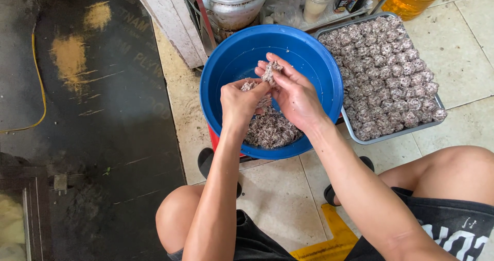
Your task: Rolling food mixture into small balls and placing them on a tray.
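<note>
Head view shows the left hand [241,102] and right hand [293,93] both pinching a sticky grey-purple minced lump [269,73] over the round blue plastic basin [271,88]'s centre; loosely squeezed, crumbs could fall off.

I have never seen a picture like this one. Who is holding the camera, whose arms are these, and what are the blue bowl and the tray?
There is one picture, taken by a camera worn on a person's head, looking down. The arms and bare knees are that person's own; they sit low over a tiled floor. The left hand and right hand meet above a blue basin and press a lump of mixture, pale and purplish, between them. More of the same mix lies in the basin. To the right, a metal tray is filled with rows of small balls that look like the same mix.
</note>
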